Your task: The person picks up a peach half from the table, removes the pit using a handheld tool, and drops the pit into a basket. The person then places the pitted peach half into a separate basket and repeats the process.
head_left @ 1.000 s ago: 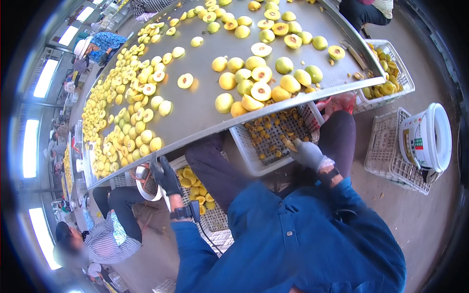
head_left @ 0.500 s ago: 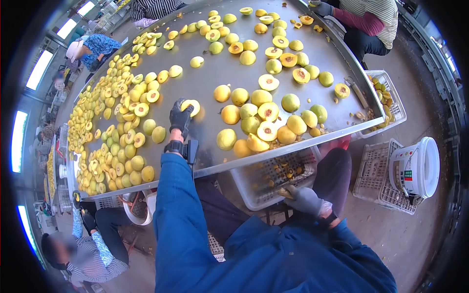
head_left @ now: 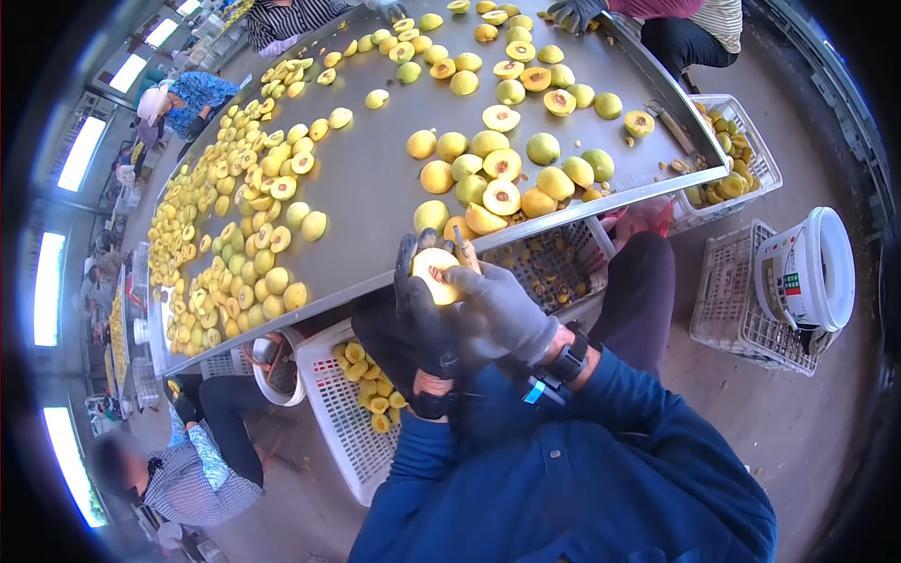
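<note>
My left hand (head_left: 420, 305), in a black glove, holds a halved yellow peach (head_left: 432, 272) with its cut face and brown pit cavity showing. My right hand (head_left: 502, 310), in a grey glove, is closed around a small tool with a tan, wooden-looking handle (head_left: 465, 249). Its thumb rests against the peach half, and the tool's working end is hidden. Both hands meet just off the near edge of the metal table (head_left: 366, 178). Beyond them on the table lies a group of peach halves (head_left: 502, 164), some cut side up.
A large heap of peach halves (head_left: 253, 249) covers the table's left. Below stand a white crate (head_left: 328, 413) of peach pieces and a crate of scraps (head_left: 596, 253). To the right are a filled crate (head_left: 765, 155) and a white bucket (head_left: 779, 272). Co-workers sit around the table.
My left hand has drawn back from the table with the peach half. My right hand has risen with the tool to meet it. The view has shifted slightly.
</note>
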Demonstrator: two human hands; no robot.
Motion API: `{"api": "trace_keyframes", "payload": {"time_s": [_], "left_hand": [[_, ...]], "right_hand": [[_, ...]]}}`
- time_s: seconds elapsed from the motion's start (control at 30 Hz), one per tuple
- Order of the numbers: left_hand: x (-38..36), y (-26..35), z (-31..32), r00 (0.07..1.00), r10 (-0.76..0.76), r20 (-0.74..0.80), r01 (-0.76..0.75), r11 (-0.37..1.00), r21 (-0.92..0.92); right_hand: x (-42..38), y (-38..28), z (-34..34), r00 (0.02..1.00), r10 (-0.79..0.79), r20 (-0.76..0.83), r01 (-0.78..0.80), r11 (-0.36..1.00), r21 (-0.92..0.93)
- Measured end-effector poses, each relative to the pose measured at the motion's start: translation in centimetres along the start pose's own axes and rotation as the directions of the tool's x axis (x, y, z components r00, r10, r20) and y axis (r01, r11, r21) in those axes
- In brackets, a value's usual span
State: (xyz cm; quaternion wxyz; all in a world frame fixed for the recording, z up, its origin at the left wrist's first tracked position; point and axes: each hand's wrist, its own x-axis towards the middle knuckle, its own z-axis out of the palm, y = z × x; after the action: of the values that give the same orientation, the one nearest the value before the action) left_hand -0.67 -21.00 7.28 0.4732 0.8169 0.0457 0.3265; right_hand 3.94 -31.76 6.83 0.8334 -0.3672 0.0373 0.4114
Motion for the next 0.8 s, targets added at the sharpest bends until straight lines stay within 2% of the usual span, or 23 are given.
{"api": "trace_keyframes", "payload": {"time_s": [0.03, 0.07, 0.1, 0.13, 0.17, 0.27, 0.4, 0.5, 0.6, 0.7, 0.8], "left_hand": [[-1.5, -0.9, 0.9, 0.978, -0.203, -0.057, 0.182, 0.948, -0.26], [-2.2, -0.8, 1.4, 0.913, -0.404, -0.059, 0.32, 0.798, -0.51], [-2.7, -0.6, 1.4, 0.922, -0.379, -0.08, 0.3, 0.829, -0.472], [-3.0, -0.3, 1.6, 0.926, -0.372, -0.071, 0.3, 0.834, -0.463], [-3.1, 0.0, 1.4, 0.926, -0.373, -0.049, 0.309, 0.828, -0.467], [-3.2, 0.7, 0.9, 0.927, -0.373, 0.036, 0.341, 0.802, -0.491], [-2.9, 1.4, 0.9, 0.921, -0.375, 0.109, 0.374, 0.767, -0.521], [-2.8, 1.7, 0.9, 0.915, -0.376, 0.149, 0.394, 0.746, -0.536], [-2.8, 2.0, 1.0, 0.908, -0.379, 0.181, 0.413, 0.725, -0.551], [-2.7, 2.1, 1.0, 0.902, -0.38, 0.202, 0.425, 0.707, -0.565], [-2.7, 2.0, 0.9, 0.898, -0.381, 0.218, 0.434, 0.693, -0.576]], "right_hand": [[-0.7, 0.5, 0.5, 0.998, -0.052, -0.019, 0.052, 0.998, 0.022], [-1.5, 0.8, 0.1, 0.984, -0.175, -0.03, 0.16, 0.948, -0.274], [-2.3, 0.9, -0.8, 0.956, -0.295, 0.0, 0.247, 0.8, -0.547], [-3.1, 0.9, -1.7, 0.916, -0.396, 0.067, 0.302, 0.569, -0.765], [-3.6, 0.8, -2.4, 0.867, -0.471, 0.164, 0.323, 0.28, -0.904], [-4.9, 0.7, -3.0, 0.822, -0.473, 0.319, 0.378, 0.034, -0.925], [-5.7, 0.2, -3.7, 0.803, -0.413, 0.429, 0.382, -0.196, -0.903], [-6.3, -0.2, -3.2, 0.85, -0.389, 0.356, 0.323, -0.149, -0.935], [-6.2, 1.0, -4.0, 0.744, -0.514, 0.426, 0.432, -0.115, -0.894], [-6.2, 0.7, -4.0, 0.844, -0.406, 0.351, 0.312, -0.16, -0.936], [-5.2, 1.7, -5.2, 0.79, -0.401, 0.464, 0.378, -0.277, -0.883]]}}
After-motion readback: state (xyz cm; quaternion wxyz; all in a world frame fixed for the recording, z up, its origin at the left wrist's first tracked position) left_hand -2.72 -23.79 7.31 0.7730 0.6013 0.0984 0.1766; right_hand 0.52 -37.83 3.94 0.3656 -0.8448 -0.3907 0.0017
